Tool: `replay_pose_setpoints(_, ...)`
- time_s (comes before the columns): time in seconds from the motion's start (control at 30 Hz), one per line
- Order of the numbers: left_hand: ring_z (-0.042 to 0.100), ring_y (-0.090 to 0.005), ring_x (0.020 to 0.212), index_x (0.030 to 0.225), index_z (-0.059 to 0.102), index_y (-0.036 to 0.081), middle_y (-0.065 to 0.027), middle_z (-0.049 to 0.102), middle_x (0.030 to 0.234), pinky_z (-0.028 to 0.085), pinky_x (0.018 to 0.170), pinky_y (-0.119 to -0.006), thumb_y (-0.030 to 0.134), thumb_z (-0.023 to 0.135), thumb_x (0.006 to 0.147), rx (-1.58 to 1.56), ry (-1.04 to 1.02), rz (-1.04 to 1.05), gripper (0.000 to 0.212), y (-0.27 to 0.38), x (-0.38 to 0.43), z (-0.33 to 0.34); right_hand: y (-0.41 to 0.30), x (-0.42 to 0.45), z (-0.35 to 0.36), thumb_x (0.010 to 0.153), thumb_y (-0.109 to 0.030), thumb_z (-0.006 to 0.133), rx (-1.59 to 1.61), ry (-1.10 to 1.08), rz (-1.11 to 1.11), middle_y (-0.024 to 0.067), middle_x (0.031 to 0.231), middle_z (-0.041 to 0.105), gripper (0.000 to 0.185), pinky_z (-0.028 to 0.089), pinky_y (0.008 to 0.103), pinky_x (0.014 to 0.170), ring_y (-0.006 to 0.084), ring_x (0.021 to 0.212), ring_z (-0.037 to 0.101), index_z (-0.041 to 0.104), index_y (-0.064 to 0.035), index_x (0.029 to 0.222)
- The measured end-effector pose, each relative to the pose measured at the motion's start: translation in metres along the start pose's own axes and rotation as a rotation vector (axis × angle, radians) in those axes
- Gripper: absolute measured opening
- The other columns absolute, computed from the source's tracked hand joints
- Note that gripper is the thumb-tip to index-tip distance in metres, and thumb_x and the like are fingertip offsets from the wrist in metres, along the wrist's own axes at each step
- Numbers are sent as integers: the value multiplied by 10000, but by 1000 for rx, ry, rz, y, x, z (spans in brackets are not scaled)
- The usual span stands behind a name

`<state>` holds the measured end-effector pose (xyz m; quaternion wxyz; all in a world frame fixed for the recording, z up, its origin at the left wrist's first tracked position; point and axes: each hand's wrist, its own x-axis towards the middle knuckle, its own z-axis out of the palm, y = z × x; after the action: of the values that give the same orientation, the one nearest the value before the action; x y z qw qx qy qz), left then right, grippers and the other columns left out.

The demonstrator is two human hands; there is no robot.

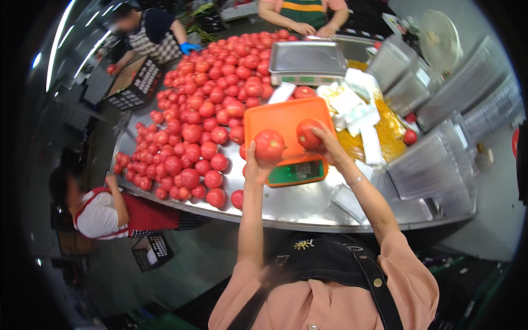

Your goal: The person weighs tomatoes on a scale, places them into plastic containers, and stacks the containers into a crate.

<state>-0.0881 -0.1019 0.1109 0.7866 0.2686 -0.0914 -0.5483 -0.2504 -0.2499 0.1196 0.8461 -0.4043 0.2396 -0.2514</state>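
My left hand [258, 167] holds a large red tomato [269, 145] from below and the side, over the front left part of an orange-topped digital scale [270, 117]. A second red tomato [309, 134] is in my right hand [328, 144], above the right side of the same orange platform. The two tomatoes are apart. The scale's green display panel [296, 172] faces me, below my hands. To the left, a big heap of loose tomatoes [192, 134] covers much of the metal table [284, 206].
Behind stands a steel-topped scale [307, 57]. On the right are bundled yellow netting [392, 132], white packets [371, 144], stacks of clear plastic trays [433, 161] and a fan [439, 39]. Co-workers stand at left [101, 214], back left [154, 33] and across [303, 14]; a black crate [142, 84] sits back left.
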Motion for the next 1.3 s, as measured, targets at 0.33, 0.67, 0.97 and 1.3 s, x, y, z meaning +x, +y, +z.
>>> replay_pose_setpoints(0.33,405,-346,1154,1152,494,94,-178,412,1186,358,952,-406,191,744,634,1448,-599,228,583,-179,-43,56,38,-215,-107,619,-193,767,-1398,457,-486,186,1148,446,608,452,406,827,367,988,511,489,-61,1144)
replay_pose_setpoints(0.67,216,-362,1317,1356,165,-66,-270,187,1404,198,1069,-421,300,562,858,1503,-573,108,734,-209,-48,4,54,-198,-179,831,-441,554,-1209,970,-519,159,1199,481,566,358,398,927,273,1087,467,445,-71,1245)
replay_pose_setpoints(0.97,329,-300,1265,1405,140,84,-168,228,1428,339,976,-405,515,314,925,807,-29,-398,668,-191,-44,-10,55,-214,-189,895,-611,246,-152,617,-211,72,1151,554,694,310,347,942,162,1072,462,319,-94,1352)
replay_pose_setpoints(1.3,251,-279,1314,1373,285,63,-135,252,1433,239,988,-556,608,359,865,612,65,-538,749,-183,-37,-2,52,-222,-195,936,-470,329,-481,523,-364,39,1159,484,496,354,337,921,182,1087,450,516,-43,1106)
